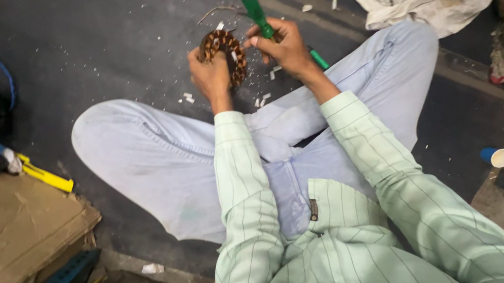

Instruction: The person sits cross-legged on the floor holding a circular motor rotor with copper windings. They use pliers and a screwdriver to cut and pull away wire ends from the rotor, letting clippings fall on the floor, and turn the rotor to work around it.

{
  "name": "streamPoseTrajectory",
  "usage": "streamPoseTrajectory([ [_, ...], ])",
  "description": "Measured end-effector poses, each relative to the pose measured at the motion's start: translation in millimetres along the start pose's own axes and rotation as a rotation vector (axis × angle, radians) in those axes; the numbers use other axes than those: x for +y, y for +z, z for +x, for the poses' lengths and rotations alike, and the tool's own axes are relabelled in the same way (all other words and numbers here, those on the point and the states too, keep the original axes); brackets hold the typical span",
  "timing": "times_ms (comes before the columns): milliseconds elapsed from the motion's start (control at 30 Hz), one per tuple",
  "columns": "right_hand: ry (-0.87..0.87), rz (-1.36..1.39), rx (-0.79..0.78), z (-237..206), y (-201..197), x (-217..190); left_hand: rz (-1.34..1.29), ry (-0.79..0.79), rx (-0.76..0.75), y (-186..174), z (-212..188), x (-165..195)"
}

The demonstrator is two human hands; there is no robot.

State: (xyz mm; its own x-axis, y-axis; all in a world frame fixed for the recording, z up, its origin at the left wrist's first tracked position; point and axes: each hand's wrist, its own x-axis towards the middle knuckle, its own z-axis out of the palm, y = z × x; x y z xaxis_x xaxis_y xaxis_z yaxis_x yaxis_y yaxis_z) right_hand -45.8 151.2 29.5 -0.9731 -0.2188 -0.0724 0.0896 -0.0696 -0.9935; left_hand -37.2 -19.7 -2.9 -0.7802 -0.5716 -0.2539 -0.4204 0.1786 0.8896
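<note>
The person sat cross-legged on the floor [110,42]. The left hand [211,76] gripped one copper coil ring [224,56] upright over the lap, steadying it, while the right hand [282,46] clasped one green-handled tool [259,14] against it. White scraps [265,96] lay scattered beneath.

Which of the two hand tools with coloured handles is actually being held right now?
The green-handled tool, gripped in the right hand beside the copper coil. The yellow-handled tool lies untouched on the floor, far off to the left by the cardboard.
</note>
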Motion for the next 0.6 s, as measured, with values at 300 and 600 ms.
streamPoseTrajectory([
  [300, 0.152, -0.138, 0.099, 4, 0, 32, -0.032, 0.049, -0.180, 1, -7, -2],
  [600, 0.116, -0.214, 0.192, -2, 0, 25, 0.039, 0.149, -0.308, 8, -19, 2],
])
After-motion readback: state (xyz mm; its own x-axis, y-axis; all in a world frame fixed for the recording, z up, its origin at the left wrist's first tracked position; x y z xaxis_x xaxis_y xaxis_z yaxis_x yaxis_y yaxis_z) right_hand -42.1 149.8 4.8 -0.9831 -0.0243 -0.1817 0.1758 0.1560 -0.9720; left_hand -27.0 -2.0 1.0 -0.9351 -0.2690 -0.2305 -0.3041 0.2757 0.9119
